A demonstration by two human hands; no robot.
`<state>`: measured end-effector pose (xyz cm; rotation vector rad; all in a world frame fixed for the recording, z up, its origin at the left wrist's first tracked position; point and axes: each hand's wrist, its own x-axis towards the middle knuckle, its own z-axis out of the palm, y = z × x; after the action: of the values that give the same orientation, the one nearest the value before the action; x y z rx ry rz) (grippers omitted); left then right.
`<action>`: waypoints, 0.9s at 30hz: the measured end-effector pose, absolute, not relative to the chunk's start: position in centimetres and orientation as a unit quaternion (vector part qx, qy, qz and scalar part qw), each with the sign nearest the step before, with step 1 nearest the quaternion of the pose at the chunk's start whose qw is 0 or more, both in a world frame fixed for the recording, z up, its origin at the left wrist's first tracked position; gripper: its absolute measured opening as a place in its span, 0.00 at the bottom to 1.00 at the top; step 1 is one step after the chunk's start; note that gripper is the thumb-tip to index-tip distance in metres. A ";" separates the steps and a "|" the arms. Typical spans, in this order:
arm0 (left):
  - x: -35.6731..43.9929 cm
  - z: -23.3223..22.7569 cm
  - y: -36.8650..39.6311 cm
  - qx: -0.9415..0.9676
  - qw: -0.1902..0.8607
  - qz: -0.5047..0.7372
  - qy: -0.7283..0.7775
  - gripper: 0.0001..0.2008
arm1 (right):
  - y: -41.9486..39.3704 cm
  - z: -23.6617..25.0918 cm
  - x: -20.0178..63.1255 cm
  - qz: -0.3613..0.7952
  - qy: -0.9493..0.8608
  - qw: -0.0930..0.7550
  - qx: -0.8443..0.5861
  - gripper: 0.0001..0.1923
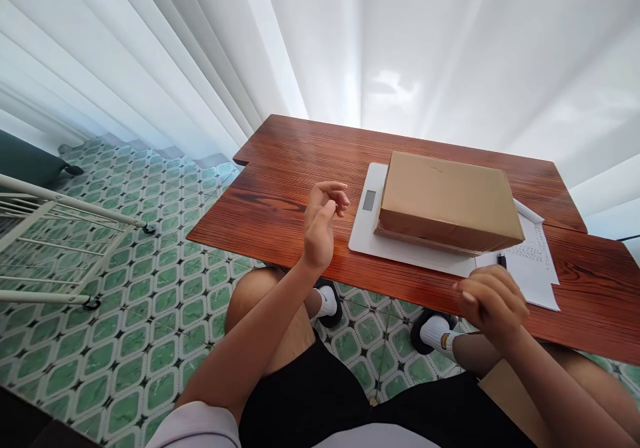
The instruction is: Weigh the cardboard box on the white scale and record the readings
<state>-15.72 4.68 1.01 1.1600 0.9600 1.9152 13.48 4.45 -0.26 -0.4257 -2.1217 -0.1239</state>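
White curtains hang behind a reddish wooden surface (pixel 280 195) that crosses the middle of the frame, with a brown cardboard box (pixel 450 201) resting on a white scale (pixel 370 228) right of centre. The left hand (pixel 320 225) hovers empty above the surface just left of the scale, fingers loosely curled and apart. The right hand (pixel 493 305), at lower right near the surface's front edge, is loosely curled beside a pen (pixel 501 260) on a printed sheet (pixel 537 265); whether it touches either, I cannot tell.
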 end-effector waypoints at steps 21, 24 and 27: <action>-12.1 1.5 0.8 0.633 0.568 0.416 0.322 0.14 | 2.9 -1.8 10.9 0.409 -0.867 0.181 -0.218 0.16; -11.3 0.3 0.7 0.608 0.618 0.391 0.309 0.16 | 3.5 -1.2 10.9 0.444 -0.850 0.187 -0.216 0.18; -10.8 -1.0 1.0 0.598 0.659 0.369 0.269 0.20 | 3.9 -1.3 11.0 0.425 -0.858 0.182 -0.223 0.20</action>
<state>-10.75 0.95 -0.96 1.3528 0.6099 0.8364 10.96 3.92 -1.33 -0.6281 -2.4216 1.2007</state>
